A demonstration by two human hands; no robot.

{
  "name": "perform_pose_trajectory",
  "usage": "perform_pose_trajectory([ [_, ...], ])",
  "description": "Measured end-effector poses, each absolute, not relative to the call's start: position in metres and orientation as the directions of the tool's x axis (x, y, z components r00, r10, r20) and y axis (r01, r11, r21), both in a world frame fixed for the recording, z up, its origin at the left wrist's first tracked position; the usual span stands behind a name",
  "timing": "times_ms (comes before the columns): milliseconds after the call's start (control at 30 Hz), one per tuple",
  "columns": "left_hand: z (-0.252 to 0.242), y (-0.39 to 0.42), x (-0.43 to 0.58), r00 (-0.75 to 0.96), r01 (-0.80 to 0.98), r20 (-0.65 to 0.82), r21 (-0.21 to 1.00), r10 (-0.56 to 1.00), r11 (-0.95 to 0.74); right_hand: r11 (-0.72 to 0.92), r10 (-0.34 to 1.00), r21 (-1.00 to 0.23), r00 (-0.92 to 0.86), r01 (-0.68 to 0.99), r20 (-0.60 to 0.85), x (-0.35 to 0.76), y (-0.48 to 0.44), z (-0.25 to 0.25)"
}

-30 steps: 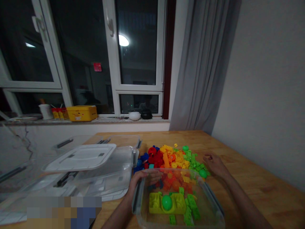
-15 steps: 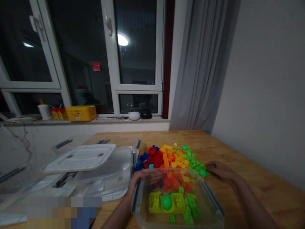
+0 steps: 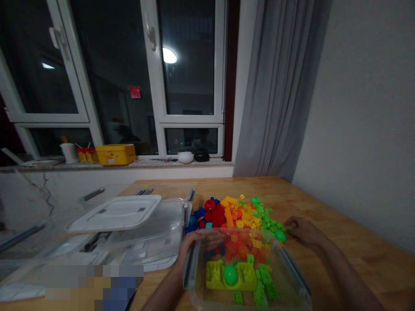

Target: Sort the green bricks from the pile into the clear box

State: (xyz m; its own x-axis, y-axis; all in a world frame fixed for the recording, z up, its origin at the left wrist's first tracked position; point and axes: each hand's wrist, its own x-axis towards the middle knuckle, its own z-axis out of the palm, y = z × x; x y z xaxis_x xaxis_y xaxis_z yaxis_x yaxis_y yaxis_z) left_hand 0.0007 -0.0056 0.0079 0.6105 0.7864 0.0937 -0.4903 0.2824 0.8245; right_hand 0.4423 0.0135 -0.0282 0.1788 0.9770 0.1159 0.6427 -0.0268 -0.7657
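Left hand [image 3: 197,242] holding clear box [image 3: 288,288] at far-left corner, fingers lying along far rim. Box sitting on near side of bench [image 3: 223,185], carrying yellow-green block [image 3: 214,280], green ball [image 3: 230,275], several green bricks [image 3: 266,281]. Right hand [image 3: 301,230] hovering just right of colored toy pile [image 3: 241,211], fingers pinching narrow on small green piece [image 3: 288,228]; exact shape too small to tell. Pile spreading behind box, running blue, red, orange-yellow, green left to right. White lid [image 3: 116,212] resting among clear containers [image 3: 142,248], left.
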Motion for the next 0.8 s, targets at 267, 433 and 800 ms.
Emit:
perform_pose_trajectory([
  [267, 0.005, -0.002, 0.002, 0.605, -0.492, 0.079, 0.820, 0.793, 0.294, 0.182, 0.902, -0.864, 0.271, 0.469, 0.337, 0.399, 0.017, 0.001],
  [433, 0.006, -0.006, 0.002, 0.591, -0.496, 0.071, 0.818, 0.804, 0.292, 0.212, 0.951, -0.924, 0.150, 0.317, 0.270, 0.358, 0.014, 0.015],
  [800, 0.007, -0.006, 0.002, 0.591, -0.493, 0.072, 0.820, 0.804, 0.289, 0.311, 0.927, -0.946, -0.249, 0.091, 0.281, 0.314, -0.012, 0.026],
])
